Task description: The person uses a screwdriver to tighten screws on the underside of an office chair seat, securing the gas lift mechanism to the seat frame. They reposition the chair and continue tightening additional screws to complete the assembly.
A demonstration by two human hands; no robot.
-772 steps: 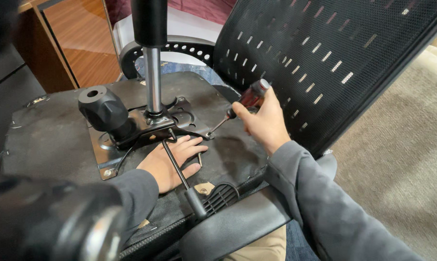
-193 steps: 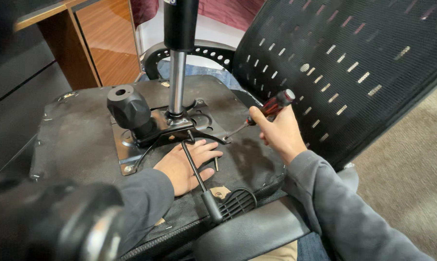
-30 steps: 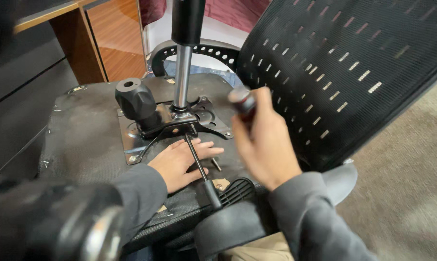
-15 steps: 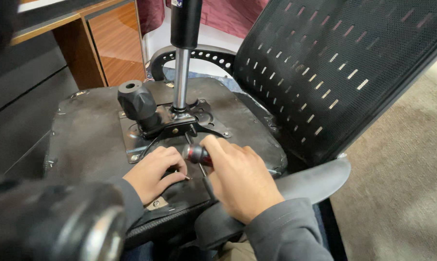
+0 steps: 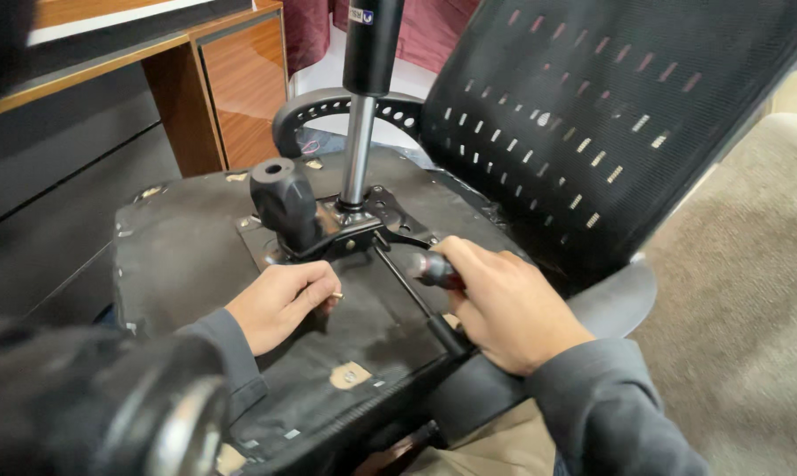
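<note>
While my left grip (image 5: 284, 300) pinches a small, easily dropped screw (image 5: 337, 295), my right grip (image 5: 504, 304) wraps the screwdriver (image 5: 429, 269) handle, rigid and light.

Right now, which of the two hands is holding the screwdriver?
The right hand: it grips the red-and-black screwdriver handle. The left hand is curled beside the metal plate, pinching something small.
</note>
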